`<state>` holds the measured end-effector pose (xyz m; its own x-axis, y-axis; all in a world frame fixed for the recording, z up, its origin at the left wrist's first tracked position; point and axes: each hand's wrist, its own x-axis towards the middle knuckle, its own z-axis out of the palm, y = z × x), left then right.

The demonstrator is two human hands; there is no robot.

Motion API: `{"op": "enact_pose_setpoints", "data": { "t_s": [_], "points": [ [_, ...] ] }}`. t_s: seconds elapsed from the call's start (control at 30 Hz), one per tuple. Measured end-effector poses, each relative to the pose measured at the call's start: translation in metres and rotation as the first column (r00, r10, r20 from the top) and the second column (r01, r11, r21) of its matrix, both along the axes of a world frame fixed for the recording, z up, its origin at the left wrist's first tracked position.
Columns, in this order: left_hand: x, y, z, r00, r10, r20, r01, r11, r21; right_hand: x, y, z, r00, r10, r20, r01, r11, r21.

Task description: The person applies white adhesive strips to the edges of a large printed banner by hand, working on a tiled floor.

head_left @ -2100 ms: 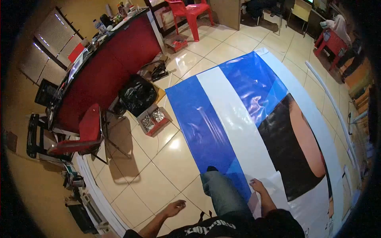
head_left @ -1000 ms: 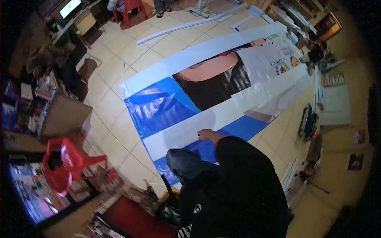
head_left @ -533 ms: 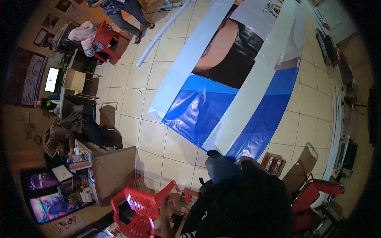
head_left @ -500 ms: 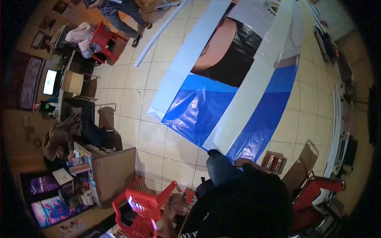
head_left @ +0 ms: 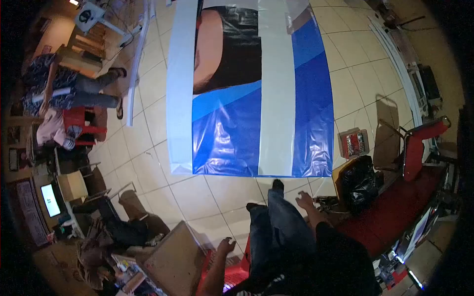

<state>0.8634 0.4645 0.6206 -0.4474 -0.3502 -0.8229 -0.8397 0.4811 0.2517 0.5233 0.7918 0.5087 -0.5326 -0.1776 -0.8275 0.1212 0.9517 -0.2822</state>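
A large printed banner (head_left: pixel 227 133), blue with white strips and a dark picture part, lies flat on the tiled floor before my feet. My left hand (head_left: pixel 226 245) hangs low in front of me, beside my jeans, fingers apart and slightly curled, holding nothing. To the right of my knees, my right hand (head_left: pixel 305 201) is just below the banner's near edge, with its fingers spread and nothing in them. Neither hand touches the banner. Under my left forearm part of a red plastic chair (head_left: pixel 237 270) shows.
A small red tray (head_left: pixel 354 143) sits right of the banner. A red bench (head_left: pixel 395 212) and a black bag (head_left: pixel 359 182) stand at the right. A long white bar (head_left: pixel 135 74) lies at the left. One person stands upper left; another sits lower left near a brown panel (head_left: pixel 174 261).
The view has turned, so the banner now appears upright. My body is more upright, and both hands now show clearly. The other person at the upper left appears lower and further left.
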Motion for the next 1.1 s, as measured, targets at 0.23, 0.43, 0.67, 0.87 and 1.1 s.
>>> {"op": "enact_pose_setpoints", "data": {
  "t_s": [0.23,0.43,0.67,0.87,1.1],
  "points": [
    [-0.08,-0.115,-0.337,0.952,-0.307,-0.006,0.304,0.946,-0.111,-0.013,0.019,-0.213,0.995,-0.062,-0.076,0.068,0.995,0.074],
    [-0.469,-0.092,-0.491,0.705,-0.335,-0.625,0.11,0.922,-0.371,-0.214,-0.067,-0.405,0.752,-0.013,-0.659,0.054,0.998,0.043],
    [-0.57,-0.028,-0.584,0.851,-0.381,-0.36,0.041,0.733,-0.679,-0.496,-0.174,-0.467,0.538,0.086,-0.838,-0.041,0.996,0.076],
    [-0.57,-0.044,-0.576,0.903,-0.307,-0.3,0.099,0.829,-0.55,-0.507,-0.184,-0.46,0.602,0.114,-0.79,-0.036,0.993,0.116],
    [-0.781,-0.101,-0.548,0.676,-0.175,-0.716,-0.195,0.894,-0.403,-0.51,-0.183,-0.446,0.704,0.14,-0.696,-0.051,0.988,0.147]
  ]
}}
